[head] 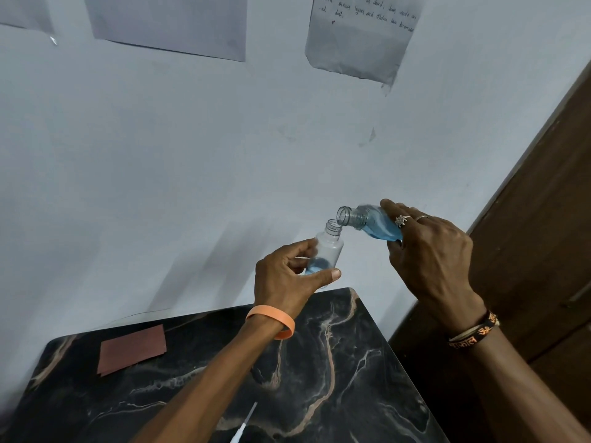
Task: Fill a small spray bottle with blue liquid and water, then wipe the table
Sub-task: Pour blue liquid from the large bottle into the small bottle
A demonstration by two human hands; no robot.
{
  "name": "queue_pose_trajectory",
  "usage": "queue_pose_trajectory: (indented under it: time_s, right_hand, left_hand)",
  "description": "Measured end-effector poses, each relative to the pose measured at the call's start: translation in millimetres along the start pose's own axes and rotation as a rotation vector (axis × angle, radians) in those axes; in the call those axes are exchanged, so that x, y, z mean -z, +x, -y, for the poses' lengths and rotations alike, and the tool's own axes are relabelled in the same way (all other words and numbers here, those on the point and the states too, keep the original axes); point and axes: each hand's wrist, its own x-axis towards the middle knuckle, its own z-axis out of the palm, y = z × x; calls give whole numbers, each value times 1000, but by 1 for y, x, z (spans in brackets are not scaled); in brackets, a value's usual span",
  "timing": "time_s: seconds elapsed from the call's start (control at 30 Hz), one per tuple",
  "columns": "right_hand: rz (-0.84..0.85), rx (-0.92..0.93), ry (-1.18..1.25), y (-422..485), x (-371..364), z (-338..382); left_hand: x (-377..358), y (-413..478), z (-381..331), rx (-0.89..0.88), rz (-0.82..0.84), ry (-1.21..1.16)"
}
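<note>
Left hand (287, 276) pinches the uncapped small bottle (326, 251) upright above the surface (319, 362); right hand (431, 251) grips the tilted blue bottle (367, 222), its mouth beside the small one's.

Clear plastic bottles (329, 247); glossy marble-patterned table (335, 378).

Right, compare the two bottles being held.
The small bottle in the left hand stands nearly upright; the larger bottle in the right hand tips sideways. The small bottle holds little blue liquid; the larger bottle holds more. Both are clear and uncapped.
</note>
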Motion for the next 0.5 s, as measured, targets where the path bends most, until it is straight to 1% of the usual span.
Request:
queue_pose_trajectory:
  time_s: [0.5]
  right_hand:
    - [-14,7,-31,0,4,1]
  left_hand:
    - [0,-1,-2,-21,7,-9]
